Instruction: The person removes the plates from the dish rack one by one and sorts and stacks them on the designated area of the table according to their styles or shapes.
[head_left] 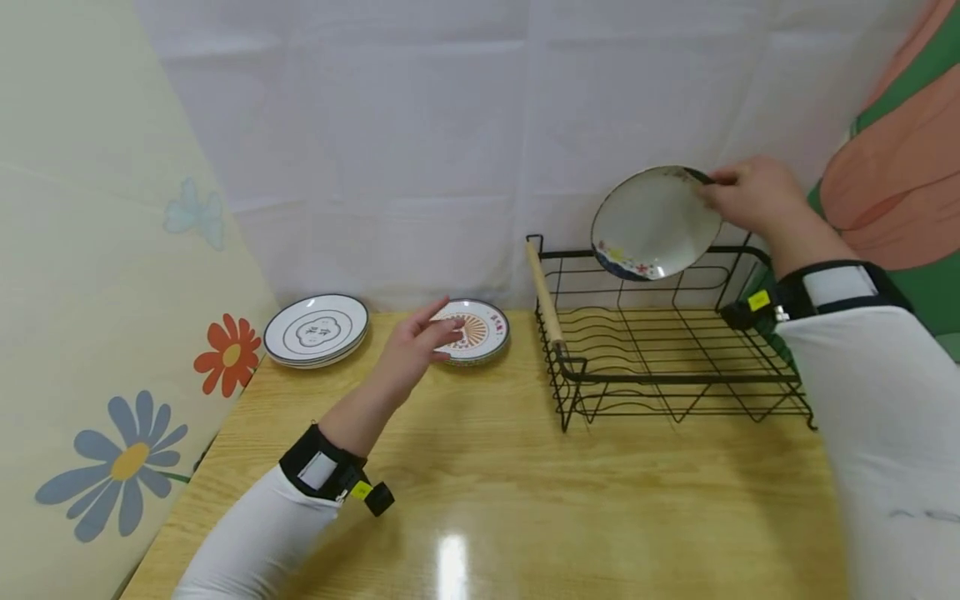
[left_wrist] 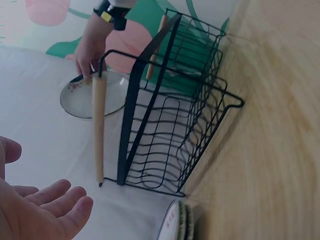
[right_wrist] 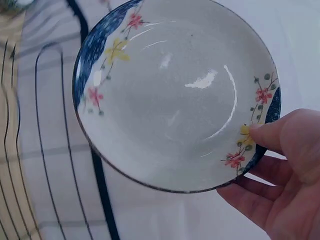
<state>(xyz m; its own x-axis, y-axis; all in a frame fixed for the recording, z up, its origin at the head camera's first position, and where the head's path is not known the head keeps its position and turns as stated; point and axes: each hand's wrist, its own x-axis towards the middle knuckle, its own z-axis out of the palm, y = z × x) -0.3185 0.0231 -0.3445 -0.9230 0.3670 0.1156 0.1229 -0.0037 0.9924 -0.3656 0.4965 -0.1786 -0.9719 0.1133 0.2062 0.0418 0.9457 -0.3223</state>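
Observation:
Above the back of a black wire dish rack (head_left: 675, 379), my right hand (head_left: 757, 196) holds a plate (head_left: 656, 225) by its right edge. In the right wrist view the plate (right_wrist: 170, 100) is white, with blue patches and red and yellow flowers at the rim; the thumb lies on its face and the fingers are behind. My left hand (head_left: 416, 342) holds nothing, its fingers loosely spread beside a small stack of plates (head_left: 487, 333) with an orange fan-like print. The left wrist view shows the left fingers (left_wrist: 55, 202) apart from everything.
A second stack of white plates (head_left: 318, 329) with dark rims stands at the table's back left. The rack has a wooden handle (head_left: 545, 292) on its left side. A white cloth (head_left: 405, 150) hangs behind the wooden table (head_left: 562, 508), and a flower-painted wall (head_left: 90, 333) borders the left.

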